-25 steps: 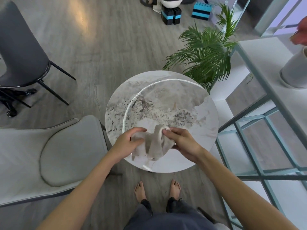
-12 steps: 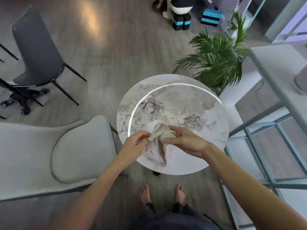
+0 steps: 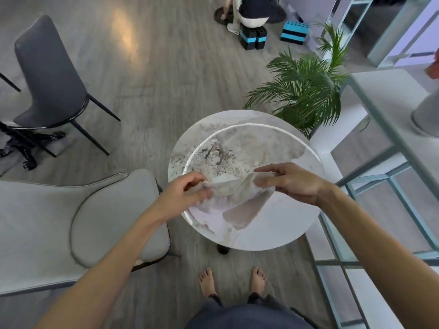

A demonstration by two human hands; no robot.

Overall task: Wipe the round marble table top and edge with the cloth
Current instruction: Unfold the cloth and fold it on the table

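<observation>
At centre frame, the left hand (image 3: 187,189) and right hand (image 3: 293,182) each pinch an end of a pale cloth (image 3: 234,200), stretched between them above the round marble desk (image 3: 280,224); its blurred lower folds appear to hang just over the top.

Both arms are bare from the bottom of the view up to the wrists, with no sleeve, watch, bracelet or ring showing on either. The left hand (image 3: 187,193) and the right hand (image 3: 293,182) are ungloved, with short, unpainted nails (the left one is a little motion-blurred, so its nails are hard to read). Lower down, dark charcoal trousers (image 3: 247,315) fill the bottom edge; their cuffs bunch loosely at the ankles. The left foot (image 3: 207,281) and right foot (image 3: 258,280) are bare, with no socks or shoes.
</observation>
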